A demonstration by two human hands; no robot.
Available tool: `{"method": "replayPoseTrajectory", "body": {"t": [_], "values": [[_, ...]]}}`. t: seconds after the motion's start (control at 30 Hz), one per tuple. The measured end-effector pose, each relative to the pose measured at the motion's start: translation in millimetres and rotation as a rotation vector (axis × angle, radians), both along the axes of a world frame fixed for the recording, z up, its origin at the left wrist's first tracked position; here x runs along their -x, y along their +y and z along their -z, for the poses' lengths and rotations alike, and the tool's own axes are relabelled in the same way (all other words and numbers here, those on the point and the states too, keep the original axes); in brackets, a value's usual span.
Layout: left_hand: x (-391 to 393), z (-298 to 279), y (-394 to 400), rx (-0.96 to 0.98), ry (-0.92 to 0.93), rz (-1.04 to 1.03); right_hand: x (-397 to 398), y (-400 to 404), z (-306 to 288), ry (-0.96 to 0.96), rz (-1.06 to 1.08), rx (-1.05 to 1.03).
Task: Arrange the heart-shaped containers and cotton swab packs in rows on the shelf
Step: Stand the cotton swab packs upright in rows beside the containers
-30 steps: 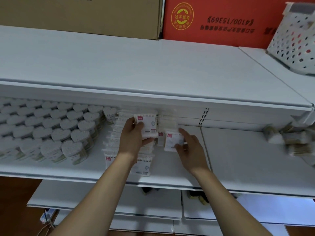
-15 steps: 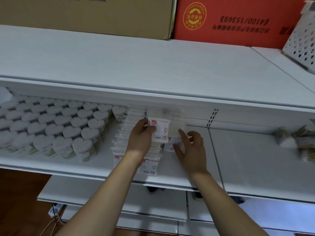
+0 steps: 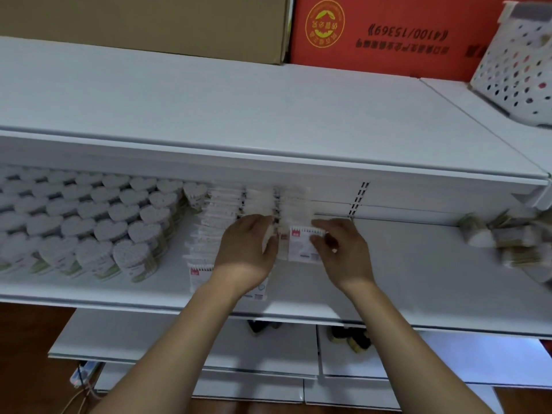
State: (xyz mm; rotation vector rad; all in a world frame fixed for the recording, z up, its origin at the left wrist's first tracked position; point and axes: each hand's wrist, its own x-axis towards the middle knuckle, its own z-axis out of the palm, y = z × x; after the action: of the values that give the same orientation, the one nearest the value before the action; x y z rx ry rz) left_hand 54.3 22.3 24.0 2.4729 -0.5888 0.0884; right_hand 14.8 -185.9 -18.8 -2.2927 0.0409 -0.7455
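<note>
**Squaring up the swab packs**

My right hand [image 3: 340, 252] pinches a flat white cotton swab pack with a red corner label [image 3: 301, 245], standing on the white metal shelf [image 3: 418, 279] just right of the packed rows [image 3: 221, 216]. Its long axis runs left to right, swab tips up. My left hand [image 3: 248, 249] curls round the neighbouring pack's edge, touching it. The white heart-shaped containers [image 3: 113, 222] sit in rows further left. I judge the pack needs sliding back and left.
</note>
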Motion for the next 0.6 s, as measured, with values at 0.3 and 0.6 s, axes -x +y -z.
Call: {"method": "replayPoseTrajectory", "body": {"t": [0.3, 0.6], "values": [[-0.3, 24.5, 21.1, -0.620, -0.069, 0.285, 3.5, 16.7, 53.0, 0.018, 0.015, 0.181], [-1.0, 32.8, 21.9, -0.607, -0.068, 0.268, -9.6, 21.1, 57.9, -0.066, 0.177, 0.558]]}}
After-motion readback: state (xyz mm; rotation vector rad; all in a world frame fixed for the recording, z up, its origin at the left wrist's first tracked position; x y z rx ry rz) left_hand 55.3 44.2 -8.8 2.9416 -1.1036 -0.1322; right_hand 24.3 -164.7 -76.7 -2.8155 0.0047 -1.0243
